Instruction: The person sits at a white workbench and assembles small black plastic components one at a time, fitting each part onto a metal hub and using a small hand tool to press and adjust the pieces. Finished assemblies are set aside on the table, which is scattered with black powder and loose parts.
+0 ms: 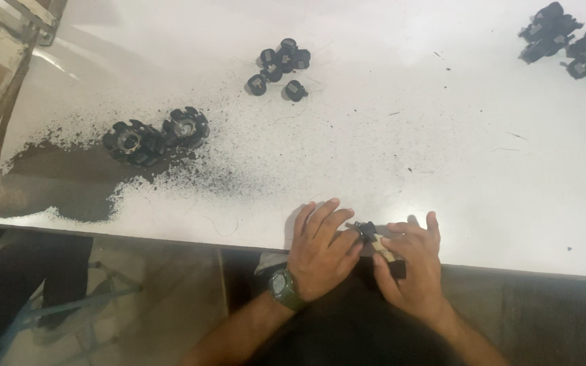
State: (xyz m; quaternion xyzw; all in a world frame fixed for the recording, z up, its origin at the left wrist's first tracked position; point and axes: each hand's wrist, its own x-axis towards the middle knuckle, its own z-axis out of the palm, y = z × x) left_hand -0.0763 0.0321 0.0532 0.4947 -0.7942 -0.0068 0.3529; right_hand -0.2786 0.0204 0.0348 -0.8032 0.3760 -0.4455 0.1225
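Note:
Both hands rest at the near edge of a white table (pixel 388 135). My left hand (pixel 320 247), with a dark watch on its wrist, lies palm down with fingers spread and its thumb side against a small black part (pixel 367 232). My right hand (pixel 412 268) grips that small black part together with a short tan and black piece (pixel 388 256) between thumb and fingers. The exact shape of the held part is partly hidden by the fingers.
Two black round toothed parts (pixel 157 134) lie at the left amid dark powder spread over the table. Several small black caps (pixel 281 66) sit at the back centre. More black parts (pixel 571 41) are at the back right. A wooden frame (pixel 1 61) stands at far left.

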